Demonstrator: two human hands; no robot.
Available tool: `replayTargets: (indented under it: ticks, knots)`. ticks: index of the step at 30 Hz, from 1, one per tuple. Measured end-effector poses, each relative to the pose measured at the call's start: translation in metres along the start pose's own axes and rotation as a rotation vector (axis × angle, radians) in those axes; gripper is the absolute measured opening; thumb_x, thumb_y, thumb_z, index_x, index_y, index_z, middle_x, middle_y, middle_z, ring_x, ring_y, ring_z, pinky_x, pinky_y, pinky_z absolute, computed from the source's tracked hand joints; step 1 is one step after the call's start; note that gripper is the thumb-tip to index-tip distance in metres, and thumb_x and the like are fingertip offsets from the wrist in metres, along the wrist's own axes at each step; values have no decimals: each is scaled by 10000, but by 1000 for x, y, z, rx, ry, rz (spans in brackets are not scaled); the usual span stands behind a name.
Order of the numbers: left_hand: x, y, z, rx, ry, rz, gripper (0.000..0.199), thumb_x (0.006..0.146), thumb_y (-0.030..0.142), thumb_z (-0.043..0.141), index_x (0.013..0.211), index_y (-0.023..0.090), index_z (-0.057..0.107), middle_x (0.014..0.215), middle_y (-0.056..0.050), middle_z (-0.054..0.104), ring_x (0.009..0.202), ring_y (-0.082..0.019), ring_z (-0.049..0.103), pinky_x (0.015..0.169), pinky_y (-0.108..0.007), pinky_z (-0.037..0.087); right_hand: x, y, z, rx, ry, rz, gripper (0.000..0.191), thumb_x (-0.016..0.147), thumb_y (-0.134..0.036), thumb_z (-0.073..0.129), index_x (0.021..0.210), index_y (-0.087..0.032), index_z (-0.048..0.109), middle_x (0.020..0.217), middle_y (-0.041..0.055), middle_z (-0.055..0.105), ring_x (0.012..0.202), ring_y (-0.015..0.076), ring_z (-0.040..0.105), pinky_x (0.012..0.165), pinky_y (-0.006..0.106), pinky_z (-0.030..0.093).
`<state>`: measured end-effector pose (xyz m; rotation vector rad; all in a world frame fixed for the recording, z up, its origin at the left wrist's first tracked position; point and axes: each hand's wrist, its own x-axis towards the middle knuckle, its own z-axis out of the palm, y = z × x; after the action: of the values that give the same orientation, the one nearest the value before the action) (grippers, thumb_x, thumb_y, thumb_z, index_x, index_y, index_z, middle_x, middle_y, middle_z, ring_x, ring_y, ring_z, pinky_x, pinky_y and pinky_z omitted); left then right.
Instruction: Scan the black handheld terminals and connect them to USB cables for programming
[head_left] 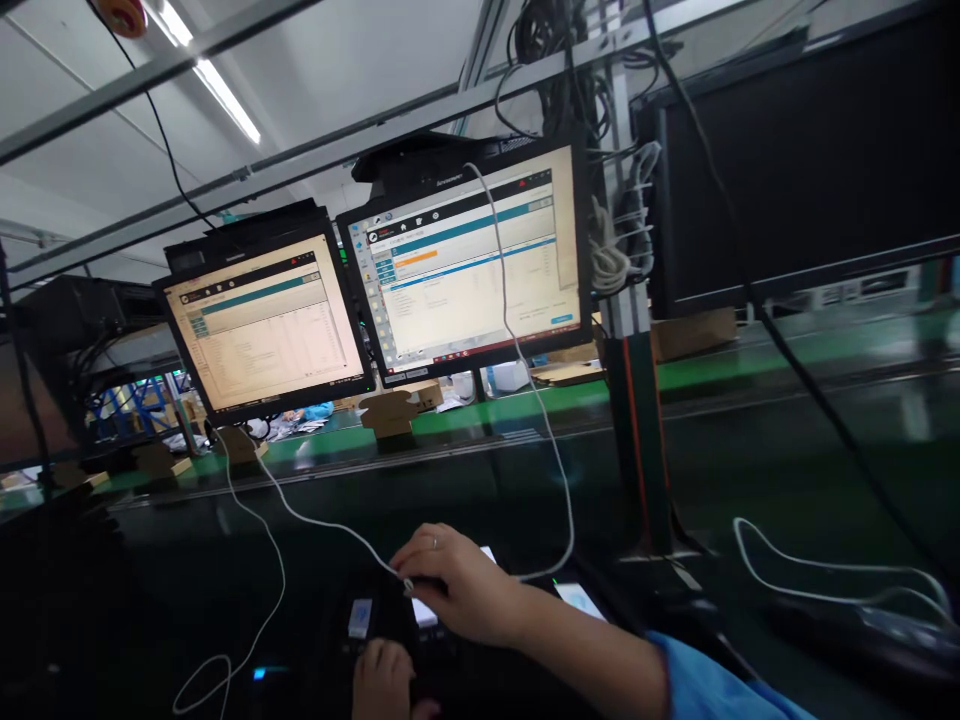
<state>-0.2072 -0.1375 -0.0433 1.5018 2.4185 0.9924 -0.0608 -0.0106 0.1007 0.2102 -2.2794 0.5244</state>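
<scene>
Where the right hand pinches it, cable curves; slim, white.

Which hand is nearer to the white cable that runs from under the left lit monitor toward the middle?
Right. The right hand has the white cable at its fingertips; the left hand is lower, apart from it, near a small lit screen.

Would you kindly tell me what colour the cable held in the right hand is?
The cable is white, best seen in the head view.
</scene>
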Motion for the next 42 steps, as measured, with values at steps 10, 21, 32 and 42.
replayTargets:
  ticks: [10, 21, 32, 42]
  knots:
    - [119, -3, 17, 347, -211, 74, 198, 763, 325, 670, 915, 204, 633, 1094, -88, 644, 1142, -298, 484, 982, -471, 338, -5, 20, -26, -36, 142, 65, 167, 812, -97, 632, 922, -203, 699, 958, 39, 736, 931, 209, 596, 819, 373, 497]
    - [95, -17, 16, 320, -326, 148, 234, 877, 399, 515, 798, 206, 622, 1070, -31, 651, 1129, -260, 458, 949, -494, 319, -12, 34, -26, 5, 213, 141, 168, 840, -150, 603, 959, -207, 708, 929, 55, 728, 945, 217, 616, 789, 376, 557]
    - [-6, -31, -63, 132, -43, -18, 346, 932, 272, 352, 1163, 189, 596, 1256, -77, 610, 1192, -172, 507, 1083, -372, 350, -40, 24, 35, 225, 305, 149, 167, 870, -149, 594, 981, -226, 692, 989, 50, 724, 925, 188, 662, 792, 347, 576]
    - [-106, -64, -99, 201, 192, -458, 474, 866, 397, 474, 1213, 82, 547, 1262, -191, 561, 1245, -305, 480, 1089, -449, 336, -54, 18, 90, 504, 275, 218, 201, 877, -157, 576, 1017, -239, 695, 965, 41, 727, 899, 178, 688, 788, 322, 592]
